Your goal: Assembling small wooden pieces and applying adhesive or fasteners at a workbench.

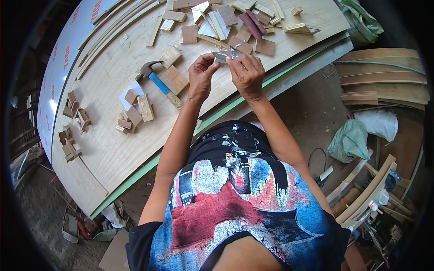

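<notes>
Above the near edge of the plywood-topped table, my left hand (200, 76) is closed, pinching a small silvery-grey piece (220, 57) between thumb and fingers. Its exact kind is too small to make out. My right hand (247, 74) meets it from the other side, fingertips pressed together at the piece's right end. Small shiny bits show around those fingertips. To the left of my left wrist lies a claw hammer (158, 83) with a blue grip, beside a flat wooden block (175, 80). Just beyond my hands rests a brown wooden block (240, 45).
Many wood offcuts and a dark red strip (252, 24) cover the far side of the plywood sheet (113, 165). Small block assemblies (69, 144) stand at left, near a loose pile of blocks (145, 107). Sacks (349, 141) and curved boards (384, 72) lie at right.
</notes>
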